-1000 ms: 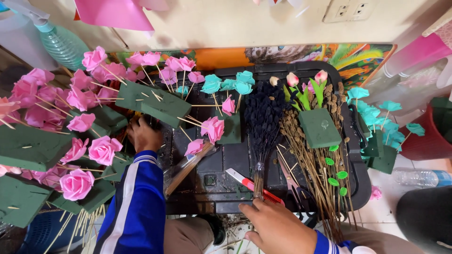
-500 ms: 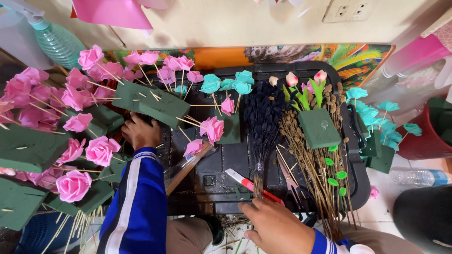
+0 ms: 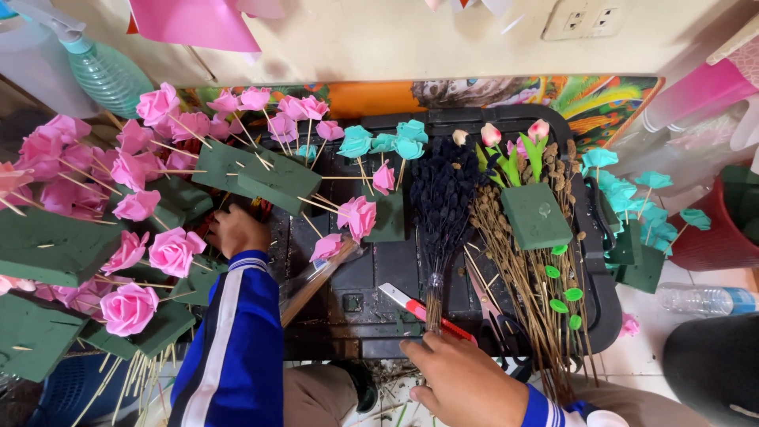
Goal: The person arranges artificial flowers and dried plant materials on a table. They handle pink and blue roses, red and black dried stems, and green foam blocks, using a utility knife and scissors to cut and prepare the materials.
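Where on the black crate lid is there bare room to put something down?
Bare black lid shows between the wrapped stem bundle and the dark dried bunch, above the red cutter. Left among the pink roses and right among the brown stems, it is crowded.

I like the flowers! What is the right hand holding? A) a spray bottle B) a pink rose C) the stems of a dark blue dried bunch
C: the right hand grips the stems of the dark blue dried bunch, beside the red cutter.

Foam blocks (image 3: pixel 269 178) left, dried stems (image 3: pixel 526 277) right on tray (image 3: pixel 605 312).
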